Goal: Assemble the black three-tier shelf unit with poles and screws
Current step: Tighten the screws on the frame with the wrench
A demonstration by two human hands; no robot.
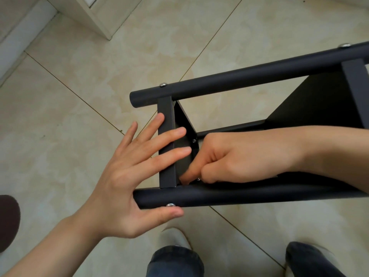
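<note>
The black shelf unit lies on its side over the tiled floor. Its far pole (239, 80) and near pole (239, 194) run left to right, joined at the left end by a black shelf panel (166, 144). My left hand (129, 176) is spread flat, fingers pressing on that panel's edge, thumb under the near pole beside a silver screw head (170, 205). My right hand (235, 156) reaches inside the frame, fingers curled, pinching a small silver screw (198, 179) at the inner corner by the near pole. Another small screw (193, 140) sits in the bracket above.
A second shelf panel (319, 104) shows at the right. Screw heads (163, 84) dot the far pole. My knees and shoes (173, 256) are at the bottom edge. A white cabinet base (95, 19) stands at the top left, a dark round object (8, 220) at the left edge.
</note>
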